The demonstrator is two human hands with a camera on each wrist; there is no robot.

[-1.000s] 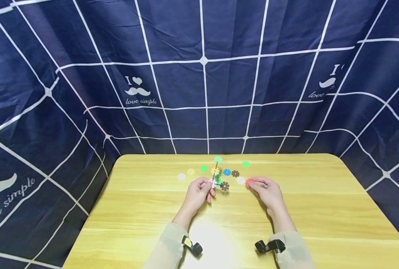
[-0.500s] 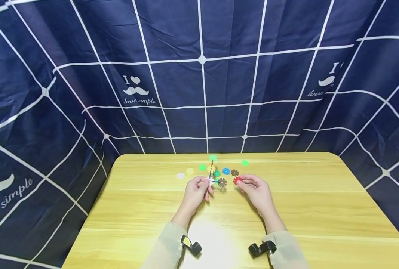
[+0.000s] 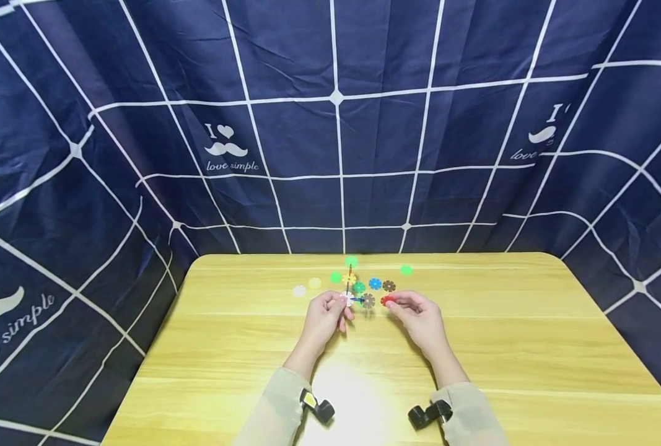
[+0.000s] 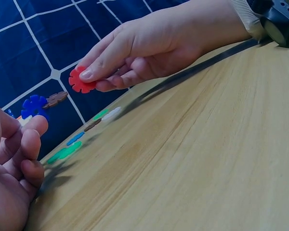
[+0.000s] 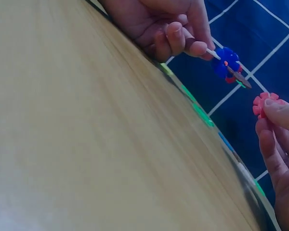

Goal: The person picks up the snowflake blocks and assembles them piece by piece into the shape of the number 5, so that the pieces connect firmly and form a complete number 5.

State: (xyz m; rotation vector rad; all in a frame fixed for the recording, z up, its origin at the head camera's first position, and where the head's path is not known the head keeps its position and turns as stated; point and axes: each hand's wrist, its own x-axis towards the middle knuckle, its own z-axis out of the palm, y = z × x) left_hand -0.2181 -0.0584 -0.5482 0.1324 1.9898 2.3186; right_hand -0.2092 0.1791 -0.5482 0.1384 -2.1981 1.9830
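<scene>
My left hand (image 3: 321, 314) pinches the white notched disc (image 3: 347, 298) of a chain of interlocking snowflake discs, raised off the table. Joined to the white one is a dark blue disc (image 4: 34, 105), with a brown disc (image 3: 368, 301) at its outer end. Another branch runs toward the back through a yellow disc (image 3: 349, 279) to a light green disc (image 3: 351, 262). Between thumb and fingers, my right hand (image 3: 422, 314) pinches a single red disc (image 3: 386, 300). A small gap separates this red disc from the brown one in both wrist views.
Loose discs lie on the wooden table (image 3: 531, 347) behind the hands: white (image 3: 299, 290), pale yellow (image 3: 315, 283), green (image 3: 336, 277), blue (image 3: 375, 283), brown (image 3: 388, 286) and bright green (image 3: 406, 271). A dark blue gridded curtain (image 3: 285, 136) hangs beyond the table.
My right hand has moved left with the red disc, closer to the brown disc. The left hand and the chain have shifted slightly left in the head view.
</scene>
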